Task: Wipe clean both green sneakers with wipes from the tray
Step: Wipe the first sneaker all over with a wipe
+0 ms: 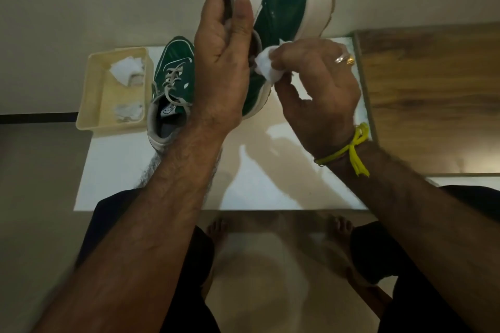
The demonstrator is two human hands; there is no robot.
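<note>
Left hand (221, 62) grips the raised green sneaker (281, 3) by its stiff heel collar, best hold; right hand (316, 81) pinches a soft, limp wipe (266, 66) against its side.

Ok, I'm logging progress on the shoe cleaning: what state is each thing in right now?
Left hand: grips lifted sneaker.
Right hand: pinches wipe.
Lifted sneaker: held up, tilted.
Wipe: crumpled, against the lifted sneaker.
Second sneaker: resting beside the tray.
Tray: holds wipes.
</note>
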